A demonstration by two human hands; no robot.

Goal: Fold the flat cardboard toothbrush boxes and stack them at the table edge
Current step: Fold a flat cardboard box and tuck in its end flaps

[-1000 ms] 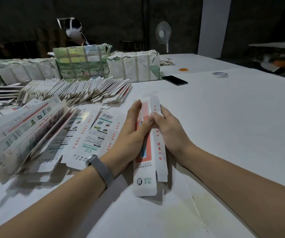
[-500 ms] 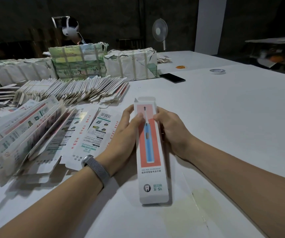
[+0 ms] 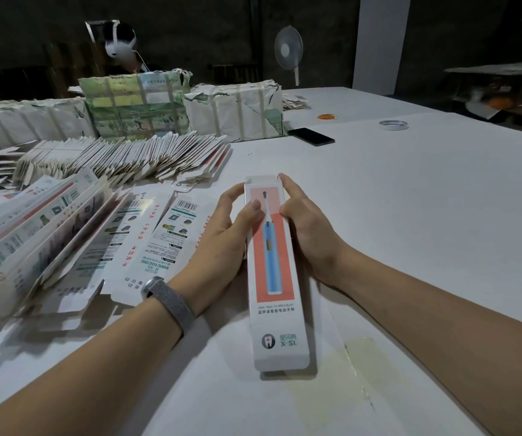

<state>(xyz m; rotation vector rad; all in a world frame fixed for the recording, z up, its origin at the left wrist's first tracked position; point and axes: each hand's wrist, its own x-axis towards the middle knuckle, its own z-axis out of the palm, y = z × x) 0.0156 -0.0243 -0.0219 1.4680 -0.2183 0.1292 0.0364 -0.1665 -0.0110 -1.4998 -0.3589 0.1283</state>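
A long toothbrush box (image 3: 273,272) lies lengthwise in the lower middle of the frame, its printed face with a blue toothbrush on a red panel turned up and its far end pointing toward the top of the frame. The left hand (image 3: 225,234) holds its left side near the far end, fingers (image 3: 232,196) curled along the edge and the thumb pressing on the printed face. The right hand (image 3: 310,228) grips the opposite side, its fingers bent against the right edge, so the box is clamped between both hands. A grey mesh band (image 3: 168,302) circles the left wrist. The white counter (image 3: 426,215) fills most of the frame. Just left of the box, flat unfolded boxes (image 3: 146,247) lie printed side up, and further toward the left edge a slanted heap of flat boxes (image 3: 29,228) leans over. Behind them, in the upper left, a fanned row of flat boxes (image 3: 121,162) lies in front of strapped bundles (image 3: 234,113). A dark phone (image 3: 311,136) and a roll of tape (image 3: 393,124) lie toward the upper right, well apart from the hands.
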